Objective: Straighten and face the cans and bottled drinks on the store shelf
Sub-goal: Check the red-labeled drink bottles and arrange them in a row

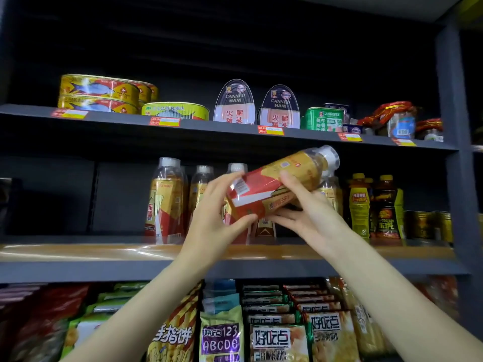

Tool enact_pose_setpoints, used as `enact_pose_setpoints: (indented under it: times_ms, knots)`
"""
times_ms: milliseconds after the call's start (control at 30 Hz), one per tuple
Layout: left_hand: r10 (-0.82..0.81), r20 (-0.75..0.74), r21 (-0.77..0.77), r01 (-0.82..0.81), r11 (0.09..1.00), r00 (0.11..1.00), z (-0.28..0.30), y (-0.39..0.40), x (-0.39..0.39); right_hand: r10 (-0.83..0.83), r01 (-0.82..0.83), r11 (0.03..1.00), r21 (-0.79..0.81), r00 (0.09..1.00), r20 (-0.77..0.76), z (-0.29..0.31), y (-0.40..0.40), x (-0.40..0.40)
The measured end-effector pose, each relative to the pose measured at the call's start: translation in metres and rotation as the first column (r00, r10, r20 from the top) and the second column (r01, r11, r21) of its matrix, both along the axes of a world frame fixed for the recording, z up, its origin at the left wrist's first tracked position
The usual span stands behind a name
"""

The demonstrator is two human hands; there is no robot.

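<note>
A yellow-and-red labelled drink bottle (pixel 277 182) with a white cap lies tilted in the air in front of the middle shelf (pixel 78 253), cap pointing up and right. My left hand (pixel 211 218) grips its base end and my right hand (pixel 308 212) holds its middle from below and behind. Matching bottles (pixel 167 202) stand upright on the shelf behind my hands. Further right stand a yellow bottle (pixel 360 205) and a dark bottle (pixel 386 207). On the top shelf (pixel 125 118) sit flat fish tins (pixel 99 94), two canned hams (pixel 235 103) and a green tin (pixel 324 118).
The left part of the middle shelf shows only its dark back panel (pixel 52 197). Gold cans (pixel 428 226) stand at that shelf's far right. Snack bags (pixel 277 335) fill the bottom shelf. A grey upright post (pixel 454 126) bounds the shelves on the right.
</note>
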State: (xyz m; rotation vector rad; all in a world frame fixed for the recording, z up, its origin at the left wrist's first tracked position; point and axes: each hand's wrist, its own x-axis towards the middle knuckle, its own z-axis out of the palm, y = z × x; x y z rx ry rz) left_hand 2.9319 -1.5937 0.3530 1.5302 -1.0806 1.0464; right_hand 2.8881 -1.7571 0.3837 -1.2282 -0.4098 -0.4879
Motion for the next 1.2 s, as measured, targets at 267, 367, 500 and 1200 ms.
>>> enact_pose_setpoints:
  times_ms: [267,367,500,1200]
  knots:
    - [-0.549,-0.595,-0.260,0.506,0.822,0.586,0.001,0.001,-0.002,0.011,-0.015,0.999,0.028,0.988,0.155,-0.016,-0.018,0.001]
    - [-0.554,-0.682,-0.241,0.568,0.787,0.478,-0.004,0.004,0.005,0.019,-0.002,0.997,-0.078,0.976,0.218,-0.023,-0.025,-0.003]
    - [-0.547,-0.716,-0.195,0.628,0.754,0.434,-0.009,0.004,0.012,0.087,-0.047,0.985,-0.164,0.965,0.249,-0.025,-0.027,-0.002]
    - [-0.076,-0.049,0.084,0.080,0.993,0.996,0.000,-0.004,-0.005,0.251,-0.173,0.839,0.516,0.964,-0.085,-0.025,-0.012,0.009]
